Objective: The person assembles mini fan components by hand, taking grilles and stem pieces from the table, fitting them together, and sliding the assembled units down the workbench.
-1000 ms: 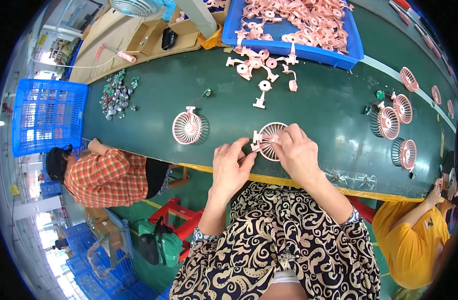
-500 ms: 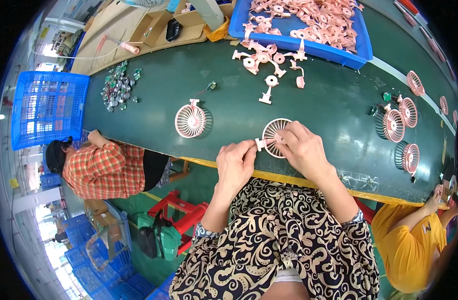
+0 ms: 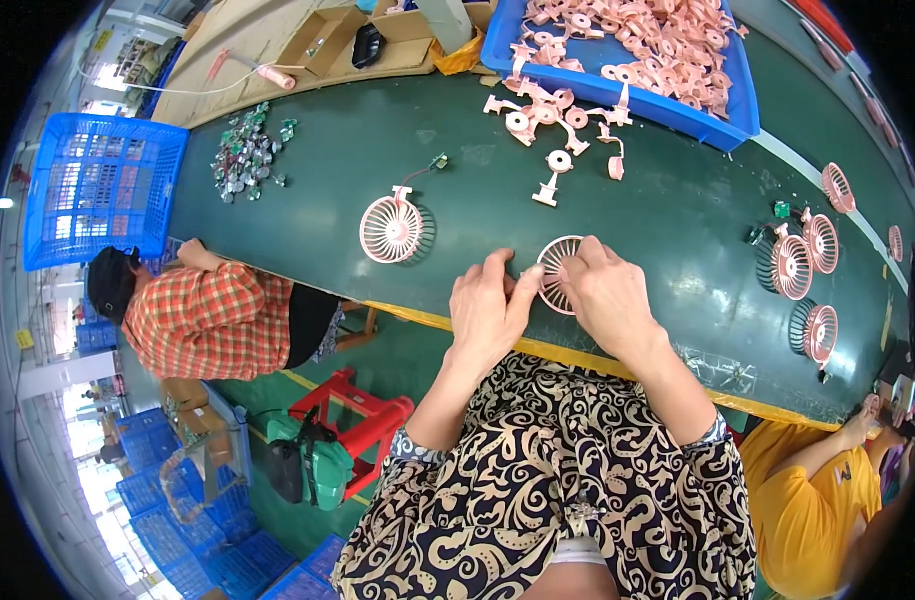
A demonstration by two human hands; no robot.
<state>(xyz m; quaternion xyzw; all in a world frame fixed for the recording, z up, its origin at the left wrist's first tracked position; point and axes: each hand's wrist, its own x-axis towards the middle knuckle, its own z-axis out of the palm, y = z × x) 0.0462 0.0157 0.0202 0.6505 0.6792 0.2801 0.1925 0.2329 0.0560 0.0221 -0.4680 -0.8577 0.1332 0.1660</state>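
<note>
Both my hands are at a round pink fan cage (image 3: 555, 255) with thin spokes, near the table's front edge. My left hand (image 3: 487, 308) closes on the cage's left side, thumb against the rim; its short stem is hidden behind these fingers. My right hand (image 3: 615, 302) grips the cage from the right, fingertips reaching over the spokes and covering its right part. To the left on the table lies another pink fan cage (image 3: 391, 230), a thin wire leading from its stem to a small green circuit board (image 3: 438, 161).
A blue tray (image 3: 617, 92) heaped with pink brackets stands at the back, with loose pink brackets (image 3: 557, 165) before it. Motors with green boards (image 3: 247, 155) lie at left, by a blue basket (image 3: 102, 190). More cages (image 3: 791, 268) lie right. Co-workers sit on both sides.
My left hand has turned and moved over the cage's stem, which showed before and is now hidden. My right hand stays on the cage. The whole view has shifted slightly.
</note>
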